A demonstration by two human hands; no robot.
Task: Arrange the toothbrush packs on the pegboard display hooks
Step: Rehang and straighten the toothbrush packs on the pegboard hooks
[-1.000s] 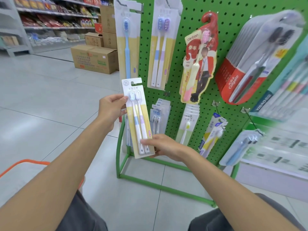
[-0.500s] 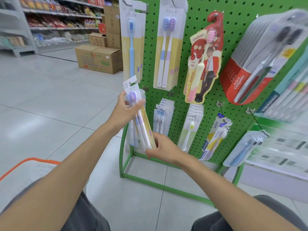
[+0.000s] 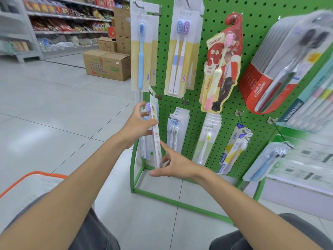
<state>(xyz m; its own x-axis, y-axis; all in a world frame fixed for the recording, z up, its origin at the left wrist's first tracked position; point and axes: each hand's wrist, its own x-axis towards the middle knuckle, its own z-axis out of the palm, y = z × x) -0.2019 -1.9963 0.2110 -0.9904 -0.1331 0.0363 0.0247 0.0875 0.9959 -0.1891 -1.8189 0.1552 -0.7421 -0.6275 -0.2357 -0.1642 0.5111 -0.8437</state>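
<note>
Shop aisle with a green pegboard (image 3: pixel 216 8) hung with toothbrushes. At its lower left edge, the left hand (image 3: pixel 138 123) pinches an upright, edge-on toothbrush pack (image 3: pixel 156 141) by its upper half. The right hand (image 3: pixel 176 165) sits at the pack's bottom end, fingers spread and relaxed.

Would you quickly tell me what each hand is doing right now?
Left hand: grips the slim yellow-and-white carded toothbrush pack near its top.
Right hand: open, fingers straight at the pack's lower end.
</note>
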